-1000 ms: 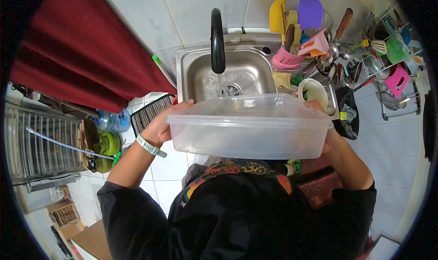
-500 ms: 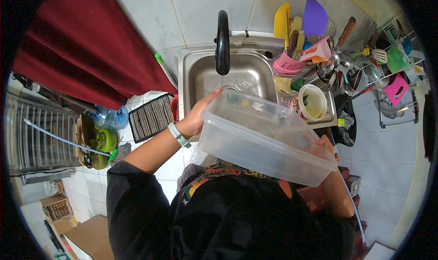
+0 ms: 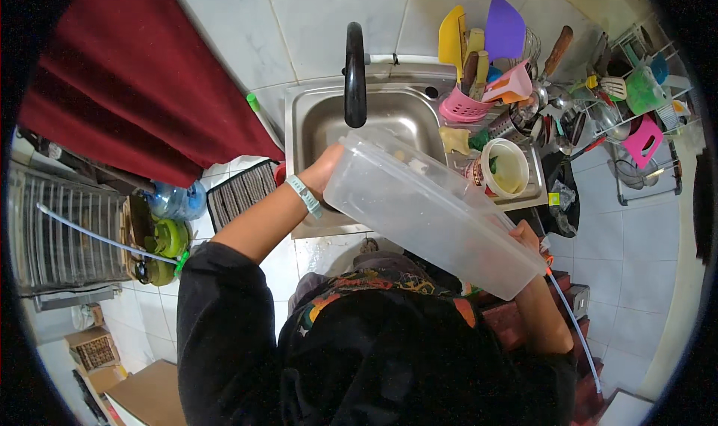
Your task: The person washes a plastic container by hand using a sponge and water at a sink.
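A clear plastic storage box (image 3: pixel 426 213) is tilted over the near edge of the steel sink (image 3: pixel 396 108), its long side facing me. My left hand (image 3: pixel 326 170), with a pale watch on its wrist, grips the box's left end; its fingers are partly hidden by the box. At the opposite end, my right hand (image 3: pixel 526 239) is closed round the rim and side, some fingers showing blurred through the plastic. A black faucet (image 3: pixel 355 74) arches above the basin, just beyond the box's left corner.
On the counter right of the sink stand a pink utensil basket (image 3: pixel 465 106), a white tub (image 3: pixel 505 168) and a yellowish sponge (image 3: pixel 455 139). Several utensils crowd the far right. A dark red curtain (image 3: pixel 134 74) hangs at left, above a striped mat (image 3: pixel 241 194).
The box has tipped, showing more of its outer side and less of its inside. Both hands have kept hold of it; my left hand has moved slightly left and down.
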`<state>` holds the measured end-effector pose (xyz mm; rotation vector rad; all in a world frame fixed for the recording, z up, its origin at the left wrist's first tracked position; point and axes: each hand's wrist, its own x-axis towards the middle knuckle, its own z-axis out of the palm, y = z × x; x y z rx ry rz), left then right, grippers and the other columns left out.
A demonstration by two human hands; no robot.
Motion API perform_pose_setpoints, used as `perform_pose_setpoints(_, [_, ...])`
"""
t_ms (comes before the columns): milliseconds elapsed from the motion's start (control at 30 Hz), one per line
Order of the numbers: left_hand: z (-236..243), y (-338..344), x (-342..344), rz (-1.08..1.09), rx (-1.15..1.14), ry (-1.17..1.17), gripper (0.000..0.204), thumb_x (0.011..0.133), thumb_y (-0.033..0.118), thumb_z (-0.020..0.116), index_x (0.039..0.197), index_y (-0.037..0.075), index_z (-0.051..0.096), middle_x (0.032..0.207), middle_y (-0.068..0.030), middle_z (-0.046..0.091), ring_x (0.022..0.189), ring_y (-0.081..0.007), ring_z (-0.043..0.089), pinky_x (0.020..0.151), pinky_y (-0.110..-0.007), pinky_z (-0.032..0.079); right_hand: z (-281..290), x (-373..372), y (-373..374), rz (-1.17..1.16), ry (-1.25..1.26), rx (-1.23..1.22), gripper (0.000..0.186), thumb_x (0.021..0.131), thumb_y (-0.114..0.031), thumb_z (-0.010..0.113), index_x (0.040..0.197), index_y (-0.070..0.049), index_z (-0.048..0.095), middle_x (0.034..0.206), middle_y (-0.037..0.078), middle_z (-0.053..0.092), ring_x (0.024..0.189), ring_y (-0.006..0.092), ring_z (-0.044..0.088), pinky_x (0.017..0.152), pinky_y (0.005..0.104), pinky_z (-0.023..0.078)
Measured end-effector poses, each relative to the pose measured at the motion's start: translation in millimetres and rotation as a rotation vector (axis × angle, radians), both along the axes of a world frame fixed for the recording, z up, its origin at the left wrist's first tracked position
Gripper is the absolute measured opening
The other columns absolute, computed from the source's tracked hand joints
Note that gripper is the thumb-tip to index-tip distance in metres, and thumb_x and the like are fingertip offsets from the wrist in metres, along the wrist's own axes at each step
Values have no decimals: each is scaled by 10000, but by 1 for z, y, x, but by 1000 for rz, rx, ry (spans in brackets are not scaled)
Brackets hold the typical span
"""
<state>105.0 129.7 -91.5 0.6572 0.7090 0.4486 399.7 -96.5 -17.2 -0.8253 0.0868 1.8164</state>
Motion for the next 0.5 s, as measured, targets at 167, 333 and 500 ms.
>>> perform_pose_setpoints(167, [9,-6,-7,35,-75,-79,347,914,288,413,1085,22,556,977,-92,617,833,-189,627,716,-320,526,-2,-2,8,-24,-52,-73,569,683,-274,423,1200,-37,415,1131,211,494,864,376,551,690,497,490])
perform_pose_setpoints(333, [23,-18,-18,89,89,-118,372,928,295,383,1145,28,524,1017,-86,606,868,-184,619,754,-304,514,-3,-6,15,85,-157,-28,557,677,-278,393,1188,-62,448,984,202,563,852,333,551,751,441,459])
perform_pose_setpoints(500, [60,-28,-36,209,51,32,379,934,278,342,1167,32,510,1025,-85,597,930,-181,591,818,-315,487,-11,-29,32,39,-181,-22,643,688,-317,445,1289,-130,315,1044,187,470,808,369,550,598,535,509])
